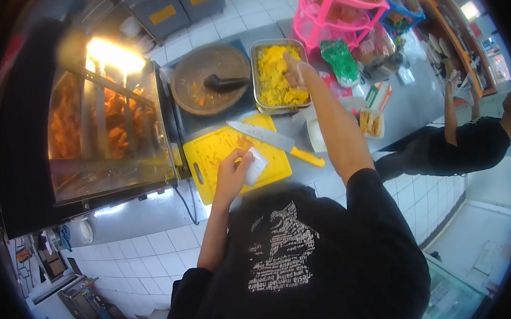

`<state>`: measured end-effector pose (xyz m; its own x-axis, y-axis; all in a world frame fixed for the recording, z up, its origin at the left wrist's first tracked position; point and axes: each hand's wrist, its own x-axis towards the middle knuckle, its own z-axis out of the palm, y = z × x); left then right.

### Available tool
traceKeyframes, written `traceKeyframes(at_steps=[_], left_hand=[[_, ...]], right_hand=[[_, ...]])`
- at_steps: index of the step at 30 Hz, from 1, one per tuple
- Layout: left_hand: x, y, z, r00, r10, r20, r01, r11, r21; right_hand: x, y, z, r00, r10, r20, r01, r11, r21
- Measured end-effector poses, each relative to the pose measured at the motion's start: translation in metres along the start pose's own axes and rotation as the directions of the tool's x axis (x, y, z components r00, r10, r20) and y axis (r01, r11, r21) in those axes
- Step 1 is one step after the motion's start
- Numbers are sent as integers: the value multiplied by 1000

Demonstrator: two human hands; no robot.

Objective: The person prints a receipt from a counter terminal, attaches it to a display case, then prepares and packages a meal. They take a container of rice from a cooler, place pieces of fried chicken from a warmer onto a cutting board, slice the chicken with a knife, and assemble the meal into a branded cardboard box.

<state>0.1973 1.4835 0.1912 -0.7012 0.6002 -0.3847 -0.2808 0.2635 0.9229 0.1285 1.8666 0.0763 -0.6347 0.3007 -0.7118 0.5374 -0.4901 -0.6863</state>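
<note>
My left hand (234, 171) pinches a white slip of paper (256, 166) that bears writing, over a stained yellow cutting board (203, 149). A knife with a yellow handle (276, 140) lies across the board's right side, its handle past the edge. My right hand (296, 73), in what looks like a clear plastic glove, reaches into a rectangular container (257, 96) of yellow food (274, 72); its fingertips are partly hidden, and whether it grips any food cannot be told. Beneath my right forearm stands an open white box (317, 132), partly covered.
A stone mortar (187, 89) with a dark pestle (225, 83) stands behind the board. Left is a lit glass cabinet (107, 137) of fried food. Right are a pink basket (339, 14), a green packet (340, 62) and a food box (371, 123). A co-worker (467, 148) stands far right.
</note>
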Motion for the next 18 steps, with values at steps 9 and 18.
traceKeyframes(at_steps=[9,18], left_hand=[[37,-29,52,906,386,173,-384,578,720],[35,-17,110,903,200,381,-423,566,707]], right_hand=[[-43,-19,-15,981,-189,44,192,977,-89],[15,0,19,930,-346,-123,168,699,-695]])
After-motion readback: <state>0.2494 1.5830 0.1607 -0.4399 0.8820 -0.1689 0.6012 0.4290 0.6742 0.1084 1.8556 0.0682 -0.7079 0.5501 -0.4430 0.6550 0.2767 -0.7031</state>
